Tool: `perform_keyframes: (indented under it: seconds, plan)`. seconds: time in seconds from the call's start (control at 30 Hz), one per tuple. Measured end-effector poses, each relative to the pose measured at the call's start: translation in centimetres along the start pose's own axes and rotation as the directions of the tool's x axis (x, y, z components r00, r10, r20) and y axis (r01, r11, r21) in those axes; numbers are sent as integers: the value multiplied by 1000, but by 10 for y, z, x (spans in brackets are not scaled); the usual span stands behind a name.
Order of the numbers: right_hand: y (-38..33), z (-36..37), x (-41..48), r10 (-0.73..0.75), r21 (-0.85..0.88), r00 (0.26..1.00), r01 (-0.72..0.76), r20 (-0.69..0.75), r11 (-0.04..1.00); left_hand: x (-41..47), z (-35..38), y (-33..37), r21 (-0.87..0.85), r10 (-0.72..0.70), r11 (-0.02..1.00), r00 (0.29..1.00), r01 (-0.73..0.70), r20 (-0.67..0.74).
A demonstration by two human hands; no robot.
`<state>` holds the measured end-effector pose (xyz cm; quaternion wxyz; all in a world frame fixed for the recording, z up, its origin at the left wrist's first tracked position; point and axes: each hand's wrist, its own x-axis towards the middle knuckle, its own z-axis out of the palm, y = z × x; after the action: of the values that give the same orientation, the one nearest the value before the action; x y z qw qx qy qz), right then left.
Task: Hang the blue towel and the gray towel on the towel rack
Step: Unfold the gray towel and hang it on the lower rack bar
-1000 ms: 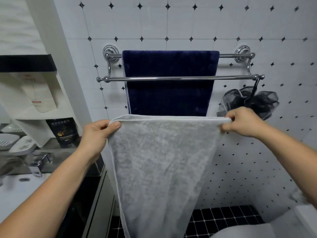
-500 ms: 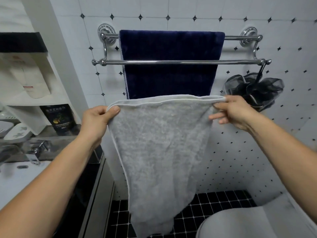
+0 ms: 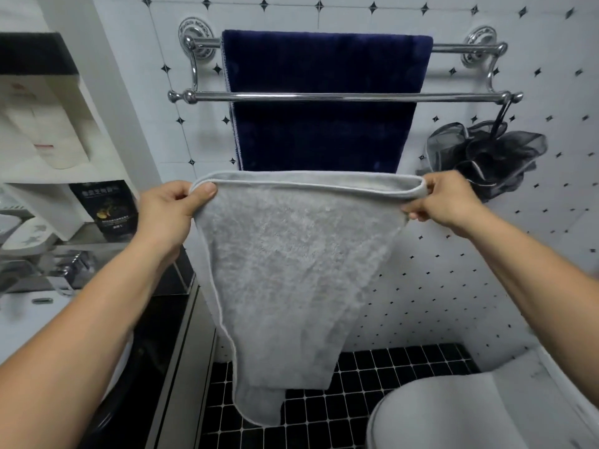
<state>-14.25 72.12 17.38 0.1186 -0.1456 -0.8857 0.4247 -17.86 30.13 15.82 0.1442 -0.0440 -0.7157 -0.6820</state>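
Note:
A chrome two-bar towel rack (image 3: 453, 98) is fixed to the tiled wall. The dark blue towel (image 3: 324, 124) hangs over its rear bar, behind the bare front bar. I hold the gray towel (image 3: 291, 270) stretched out below the front bar, in front of the blue towel's lower edge. My left hand (image 3: 168, 212) pinches its top left corner. My right hand (image 3: 444, 199) grips its top right corner. The top hem is folded over toward me and the rest hangs down to a point.
A black mesh bath sponge (image 3: 486, 157) hangs from the rack's right end. A shelf with bottles (image 3: 61, 131) and a sink with a faucet (image 3: 64, 270) stand at the left. A white toilet lid (image 3: 470, 413) is at the lower right, above the black tiled floor (image 3: 372, 367).
The rack and blue towel now sit higher in the view and look closer. Both hands have kept their grip on the gray towel, and its top edge now curls over toward me.

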Motion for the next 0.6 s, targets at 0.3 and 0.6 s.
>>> perform_keyframes:
  seconds: [0.3, 0.6]
  plan:
    - [-2, -2, -42, -128, 88, 711, 93, 691, 992, -3, -13, -3, -3, -42, 999, 998, 41, -55]
    - [11, 16, -17, -46, 352, 935, -87, 352, 932, -8, -3, -9, -63, -97, 993, 995, 97, 10]
